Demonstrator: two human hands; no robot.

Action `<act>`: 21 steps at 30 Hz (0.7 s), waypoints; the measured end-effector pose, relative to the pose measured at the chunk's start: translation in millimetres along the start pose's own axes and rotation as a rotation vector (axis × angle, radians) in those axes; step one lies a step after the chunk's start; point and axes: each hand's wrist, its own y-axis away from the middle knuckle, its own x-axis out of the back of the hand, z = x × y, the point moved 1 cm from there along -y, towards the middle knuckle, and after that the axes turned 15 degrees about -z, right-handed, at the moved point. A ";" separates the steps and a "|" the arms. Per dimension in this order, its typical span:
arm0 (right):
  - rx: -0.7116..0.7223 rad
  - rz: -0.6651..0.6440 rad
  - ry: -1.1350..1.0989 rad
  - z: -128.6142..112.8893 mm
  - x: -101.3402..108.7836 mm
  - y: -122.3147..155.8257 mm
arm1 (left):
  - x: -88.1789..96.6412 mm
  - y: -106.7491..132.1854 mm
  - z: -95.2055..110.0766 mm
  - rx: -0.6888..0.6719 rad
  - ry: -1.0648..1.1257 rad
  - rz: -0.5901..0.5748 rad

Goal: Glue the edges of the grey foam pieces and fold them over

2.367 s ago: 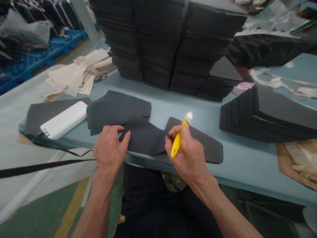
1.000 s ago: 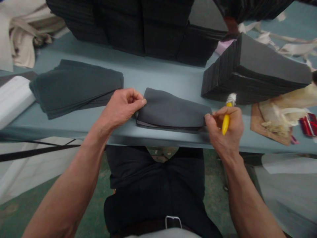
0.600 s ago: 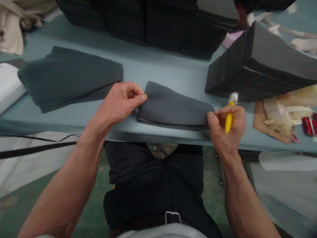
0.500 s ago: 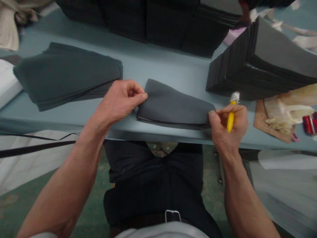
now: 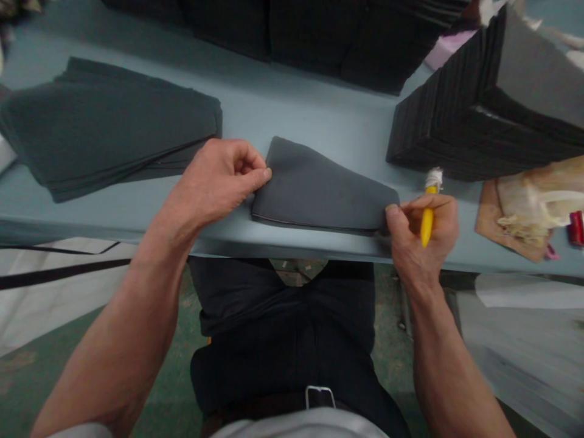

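A dark grey cut panel (image 5: 323,188), wider at its left end, lies near the front edge of the table, with at least one more layer showing below it. My left hand (image 5: 223,176) pinches its left edge between thumb and finger. At the panel's right end, my right hand (image 5: 424,234) grips the corner with thumb and fingertips. A yellow pen-like tool (image 5: 427,219) with white wrapping on its top is tucked between the fingers of that same hand. Left of the panel lies a fanned pile of dark green-black pieces (image 5: 109,131), partly behind my left hand.
Tall stacks of black pieces (image 5: 310,42) stand along the back. Another high stack (image 5: 474,115) rises at the right. Beside it a brown piece (image 5: 490,219) lies under pale scraps, near a red shiny object (image 5: 575,229). The blue-green table (image 5: 301,109) ends just before my body.
The camera view has shifted slightly, moving the side piles outward in the picture. Both hands keep their hold on the panel, which lies almost where it was.
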 end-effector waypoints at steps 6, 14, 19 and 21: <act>0.026 0.024 -0.028 0.9 -0.5 -0.5 | 2.1 0.4 1.9 -0.001 -0.020 -0.028; 0.028 0.047 -0.036 3.5 -0.7 -1.2 | 3.5 1.2 3.9 0.033 -0.004 -0.051; 0.054 0.041 -0.027 4.4 -1.0 -1.1 | 4.4 0.8 4.4 0.051 0.010 -0.054; 0.051 0.040 -0.024 4.8 -0.5 -0.7 | 4.6 0.4 3.6 0.042 0.020 -0.055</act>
